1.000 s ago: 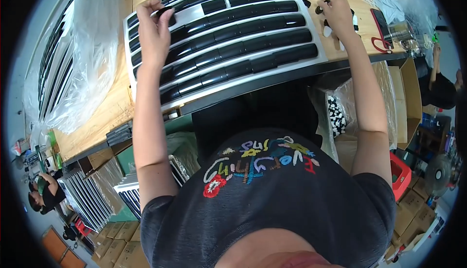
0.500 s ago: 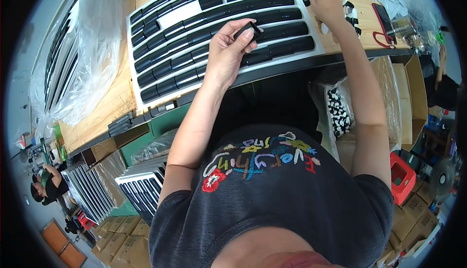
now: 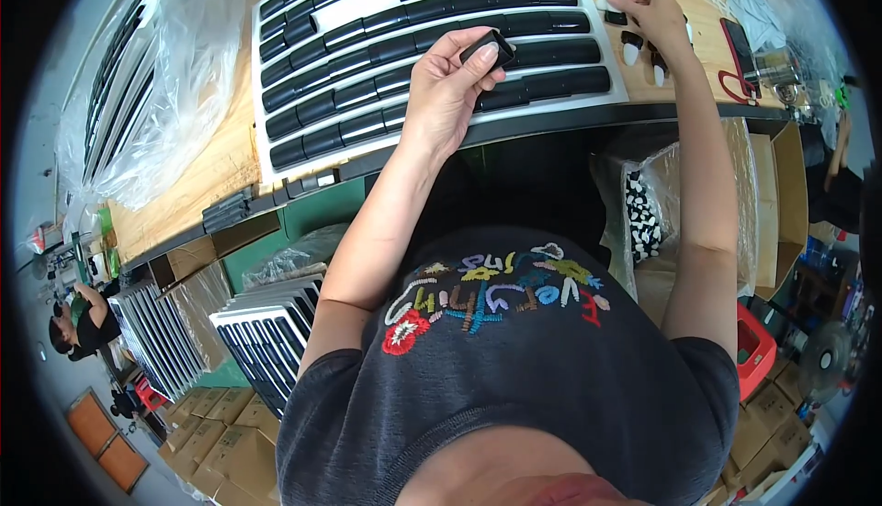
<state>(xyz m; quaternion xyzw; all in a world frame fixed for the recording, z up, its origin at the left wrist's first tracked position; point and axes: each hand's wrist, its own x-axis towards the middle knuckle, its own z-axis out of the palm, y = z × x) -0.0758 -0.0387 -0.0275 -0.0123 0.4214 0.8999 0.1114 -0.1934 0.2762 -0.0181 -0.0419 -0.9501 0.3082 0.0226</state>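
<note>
My left hand (image 3: 450,83) holds a short black tube-like piece (image 3: 489,47) between thumb and fingers, its hollow end facing up and right. Below it lies a white tray (image 3: 266,159) with rows of glossy black cylindrical pieces (image 3: 377,51). One upper row has a white gap at its left part. My right hand (image 3: 658,21) is beyond the tray's right edge, its thumb and fingertips pinched at a small black-and-white piece (image 3: 608,1). More such pieces (image 3: 631,46) lie scattered around and partly under that hand.
Right of the loose pieces are a dark phone-like slab (image 3: 737,45) and red-handled scissors (image 3: 735,86). A plastic-lined carton (image 3: 763,203) of black-and-white pieces stands below the table's front edge. Plastic-wrapped trays (image 3: 152,92) are at the left; stacked trays (image 3: 262,350) stand lower left.
The view has shifted slightly, so the tray sits further right. My right hand stays by the loose pieces, showing more of them. My left hand keeps the black tube-like piece.
</note>
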